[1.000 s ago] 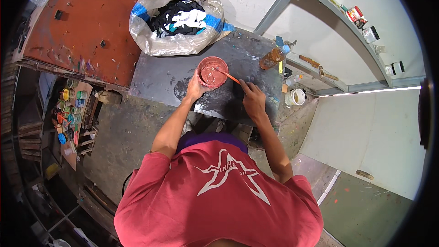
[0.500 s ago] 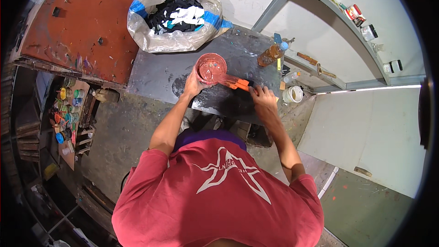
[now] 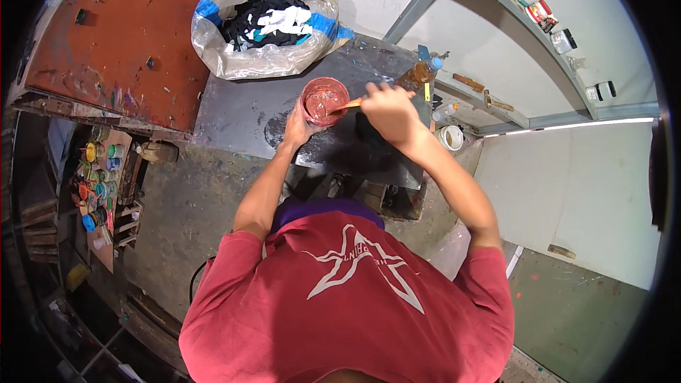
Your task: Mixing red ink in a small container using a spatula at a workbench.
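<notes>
My left hand (image 3: 299, 129) is wrapped round the near left side of a round pinkish-red tub (image 3: 325, 83), tilted so that its inside shows. Wet reddish paint (image 3: 319, 108) coats the bottom and walls. In my right hand (image 3: 389, 111), which is blurred by motion, is the orange handle of a spatula (image 3: 352, 104). The spatula's tip reaches into the tub over its right rim, and my hand hides much of the handle. Both hands are above a dark, paint-stained table (image 3: 241, 110).
An open plastic sack (image 3: 220, 60) of cloth scraps stands at the table's back left. Behind my right hand is a bottle of brown liquid (image 3: 418, 74). A white bucket (image 3: 450, 138) stands right of the table, and a red-brown board (image 3: 113, 35) lies left. Jars (image 3: 540, 13) line a wall ledge.
My right hand has risen and moved left toward the tub, turning the spatula so its blade is now inside the tub. The left hand still holds the tub in nearly the same place.
</notes>
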`<control>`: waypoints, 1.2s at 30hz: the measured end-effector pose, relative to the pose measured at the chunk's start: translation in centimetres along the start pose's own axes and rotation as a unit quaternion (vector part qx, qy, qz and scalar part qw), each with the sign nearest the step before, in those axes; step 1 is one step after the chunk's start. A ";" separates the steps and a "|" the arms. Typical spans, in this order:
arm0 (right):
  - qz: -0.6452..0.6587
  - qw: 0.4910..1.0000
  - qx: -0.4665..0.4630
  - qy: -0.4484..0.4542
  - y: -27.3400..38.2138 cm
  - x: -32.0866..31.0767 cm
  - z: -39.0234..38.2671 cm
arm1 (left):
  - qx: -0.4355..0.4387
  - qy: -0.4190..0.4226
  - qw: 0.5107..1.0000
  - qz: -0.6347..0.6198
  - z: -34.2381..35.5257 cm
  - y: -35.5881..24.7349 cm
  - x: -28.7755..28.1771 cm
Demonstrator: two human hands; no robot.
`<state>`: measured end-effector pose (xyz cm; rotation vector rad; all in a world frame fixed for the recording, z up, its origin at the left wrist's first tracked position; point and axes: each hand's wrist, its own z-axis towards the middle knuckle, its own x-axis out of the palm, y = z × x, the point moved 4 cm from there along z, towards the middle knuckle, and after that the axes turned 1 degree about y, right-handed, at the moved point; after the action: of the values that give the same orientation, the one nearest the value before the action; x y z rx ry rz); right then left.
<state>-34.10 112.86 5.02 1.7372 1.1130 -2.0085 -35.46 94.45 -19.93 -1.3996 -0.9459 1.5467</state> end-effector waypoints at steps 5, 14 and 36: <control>-0.030 0.994 -0.075 0.079 3.0 0.2 5.2 | -0.015 0.000 1.000 0.014 0.0 -0.6 -0.4; 0.067 0.991 -0.076 0.086 -0.7 1.1 4.9 | 0.022 -0.003 1.000 0.006 -0.2 -0.7 -0.8; 0.218 0.954 0.164 -0.122 1.4 10.5 -6.3 | 0.000 0.030 0.999 0.028 -0.5 1.6 0.2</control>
<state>-31.29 119.18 -5.19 1.6312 0.2931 -2.1176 -35.12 94.08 -21.52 -1.4750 -0.8769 1.5369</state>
